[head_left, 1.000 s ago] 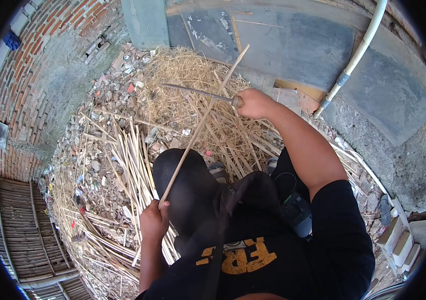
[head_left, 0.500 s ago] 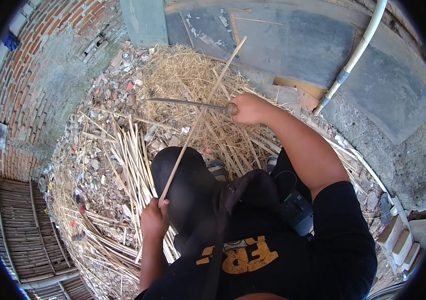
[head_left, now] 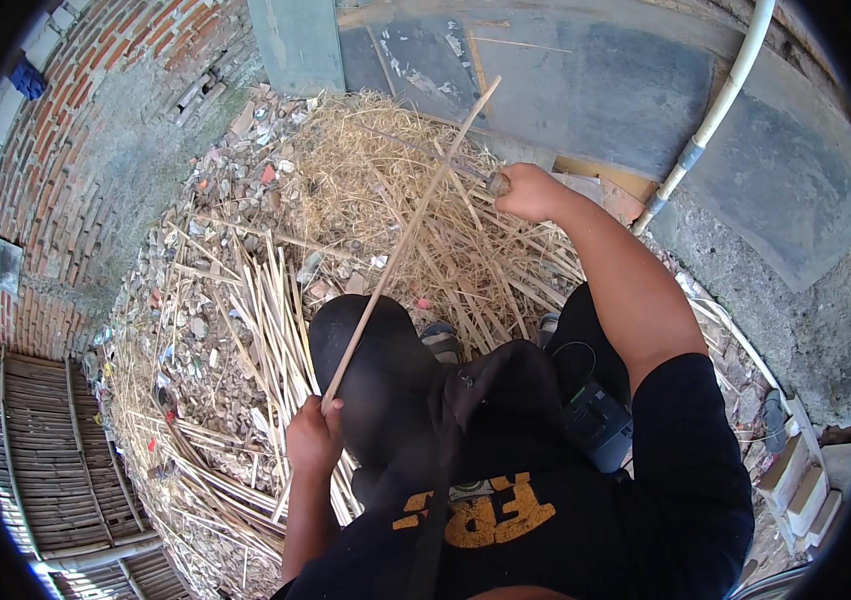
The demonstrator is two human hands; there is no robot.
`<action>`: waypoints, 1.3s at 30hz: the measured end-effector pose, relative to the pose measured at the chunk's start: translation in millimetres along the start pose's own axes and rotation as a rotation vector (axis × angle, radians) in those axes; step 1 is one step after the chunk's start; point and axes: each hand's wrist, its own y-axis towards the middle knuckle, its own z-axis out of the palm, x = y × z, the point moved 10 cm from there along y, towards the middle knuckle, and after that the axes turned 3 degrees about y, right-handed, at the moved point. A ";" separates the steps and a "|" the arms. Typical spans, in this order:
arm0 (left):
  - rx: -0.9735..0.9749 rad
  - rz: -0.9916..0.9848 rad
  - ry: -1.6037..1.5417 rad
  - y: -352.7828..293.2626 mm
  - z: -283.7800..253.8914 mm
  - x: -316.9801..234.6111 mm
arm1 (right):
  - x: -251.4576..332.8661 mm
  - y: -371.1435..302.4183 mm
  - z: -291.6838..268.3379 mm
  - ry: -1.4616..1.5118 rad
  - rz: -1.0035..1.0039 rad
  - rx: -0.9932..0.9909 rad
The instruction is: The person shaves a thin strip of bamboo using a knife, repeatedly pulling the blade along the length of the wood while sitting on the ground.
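My left hand [head_left: 313,437] grips the lower end of a long thin bamboo stick [head_left: 409,238] that slants up and away to the right. My right hand [head_left: 530,191] is stretched out ahead, closed on the handle of a long dark blade [head_left: 424,152] that lies across the stick near its upper part. Under both hands spreads a heap of straw-like shavings [head_left: 386,200]. A bundle of split bamboo strips [head_left: 276,320] lies on the ground left of my dark-trousered knee [head_left: 376,360].
Rubble and stones [head_left: 196,300] cover the ground at left below a brick wall [head_left: 96,120]. A white pipe [head_left: 716,110] runs along a concrete wall at the back right. Woven bamboo panels [head_left: 36,460] lie lower left. Bricks [head_left: 796,480] sit at right.
My right hand and the blade have slid from the stick's middle farther up and away along it. My left hand holds still at the stick's lower end.
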 end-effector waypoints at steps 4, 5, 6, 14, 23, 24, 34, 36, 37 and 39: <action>-0.022 0.008 -0.017 -0.9 3.4 -9.5 | 60.2 -32.0 32.7 -0.024 -0.124 0.254; -0.019 0.013 -0.023 0.4 5.0 -11.8 | 71.5 -40.9 42.6 -0.090 -0.177 0.287; -0.010 0.013 -0.040 0.2 6.3 -12.2 | 80.1 -48.6 49.0 -0.093 -0.174 0.289; 0.018 0.035 -0.091 6.6 2.3 -6.5 | 34.9 -9.8 39.5 -0.018 -0.078 0.237; 0.184 -0.036 -0.355 -3.3 1.9 2.2 | 113.8 -54.1 44.4 -0.300 -0.272 0.269; 0.184 -0.032 -0.342 -2.9 0.7 -0.3 | 116.4 -56.0 49.1 -0.334 -0.317 0.255; 0.179 0.002 -0.316 1.1 -3.1 -1.5 | 51.1 -15.6 40.3 0.012 -0.085 0.141; 0.199 -0.007 -0.338 -0.8 -7.7 -0.2 | 87.3 -33.6 47.0 -0.120 -0.193 0.236; 0.222 -0.015 -0.364 -2.7 -5.3 0.6 | 98.7 -41.3 49.2 -0.120 -0.191 0.243; 0.205 0.007 -0.316 -0.9 -2.1 0.3 | 117.8 -55.2 60.5 -0.254 -0.300 0.302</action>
